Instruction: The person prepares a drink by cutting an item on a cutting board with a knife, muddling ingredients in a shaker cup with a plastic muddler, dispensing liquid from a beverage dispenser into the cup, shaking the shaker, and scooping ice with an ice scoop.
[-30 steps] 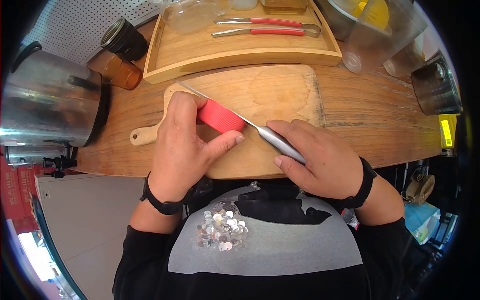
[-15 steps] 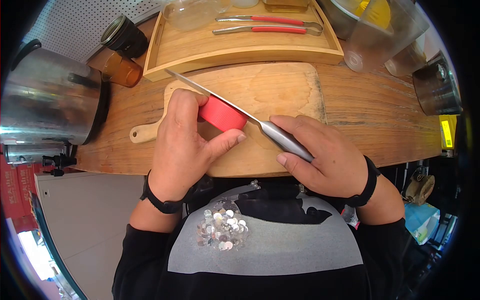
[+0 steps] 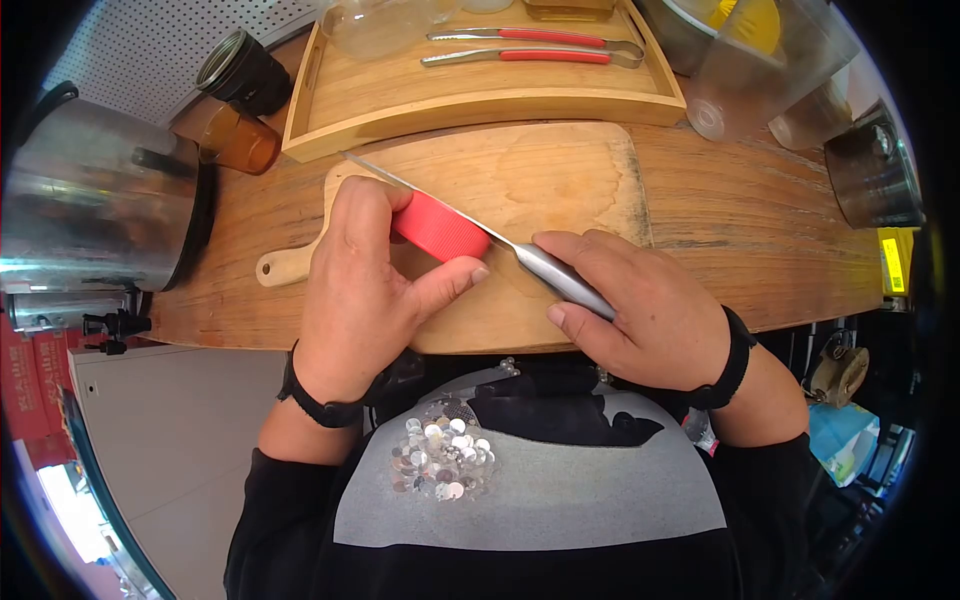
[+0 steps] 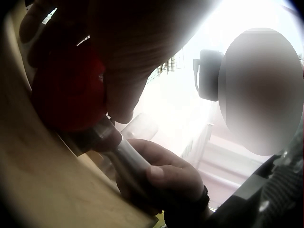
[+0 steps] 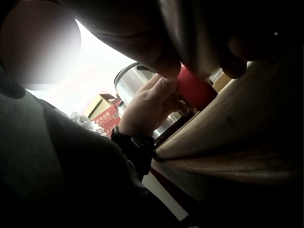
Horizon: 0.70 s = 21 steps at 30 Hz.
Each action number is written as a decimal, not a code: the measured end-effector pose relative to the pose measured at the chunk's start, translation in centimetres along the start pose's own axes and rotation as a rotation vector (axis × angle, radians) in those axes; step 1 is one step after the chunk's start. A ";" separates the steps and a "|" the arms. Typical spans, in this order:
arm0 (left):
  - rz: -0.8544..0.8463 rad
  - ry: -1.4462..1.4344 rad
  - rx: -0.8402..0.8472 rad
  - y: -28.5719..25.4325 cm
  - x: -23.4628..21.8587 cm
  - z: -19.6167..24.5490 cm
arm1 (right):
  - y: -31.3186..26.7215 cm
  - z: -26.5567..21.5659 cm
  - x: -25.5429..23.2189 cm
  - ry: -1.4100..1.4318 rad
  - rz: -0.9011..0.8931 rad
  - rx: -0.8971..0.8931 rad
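Observation:
In the head view my left hand point(image 3: 355, 290) grips a red round cap point(image 3: 440, 228) with a ribbed side, thumb on the near side and fingers at its left end. The cap stands on edge over a wooden cutting board point(image 3: 560, 180). My right hand point(image 3: 650, 315) holds a knife by its silver handle point(image 3: 562, 280). The thin blade point(image 3: 375, 170) runs along the cap's far side, its tip toward the upper left. The left wrist view shows the red cap point(image 4: 71, 90) dark beside the blade point(image 4: 85, 140), with the right hand point(image 4: 166, 175) around the handle.
Behind the board stands a wooden tray point(image 3: 400, 120) with red-handled tongs point(image 3: 555, 57) and clear containers. A large metal pot point(image 3: 100, 200), a black lens-shaped cup point(image 3: 245, 75) and an amber glass point(image 3: 240, 140) are at left. Clear cups point(image 3: 745, 90) and a dark metal cup point(image 3: 870, 170) stand right.
The right hand draws the knife slightly down-right, then pushes it back up-left along the cap; the blade tilts to show more of its flat, then less. The left hand keeps its hold.

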State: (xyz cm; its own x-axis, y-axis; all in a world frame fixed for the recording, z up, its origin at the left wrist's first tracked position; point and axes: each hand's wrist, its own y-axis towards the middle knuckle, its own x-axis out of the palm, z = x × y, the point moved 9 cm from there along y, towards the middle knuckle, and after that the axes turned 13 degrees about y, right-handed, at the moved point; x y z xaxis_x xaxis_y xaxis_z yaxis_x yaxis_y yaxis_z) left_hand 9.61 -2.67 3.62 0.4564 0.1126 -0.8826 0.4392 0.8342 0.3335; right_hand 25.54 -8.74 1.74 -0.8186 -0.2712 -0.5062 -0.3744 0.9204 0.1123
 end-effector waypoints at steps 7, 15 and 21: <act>0.007 -0.017 -0.005 0.0 0.1 0.0 | -0.2 -0.6 -0.4 0.036 0.039 -0.058; 0.004 -0.003 -0.003 0.0 0.0 -0.1 | 0.1 -0.1 0.2 0.001 -0.003 -0.017; 0.007 0.004 0.005 0.0 0.0 0.1 | 0.0 0.0 0.2 0.001 -0.004 -0.015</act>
State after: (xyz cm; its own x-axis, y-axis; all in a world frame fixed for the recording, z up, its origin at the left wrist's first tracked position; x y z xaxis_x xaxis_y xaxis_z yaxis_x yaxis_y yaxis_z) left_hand 9.65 -2.73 3.64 0.4560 0.1203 -0.8818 0.4401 0.8307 0.3409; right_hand 25.43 -8.79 1.64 -0.8179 -0.2749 -0.5055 -0.3837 0.9152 0.1232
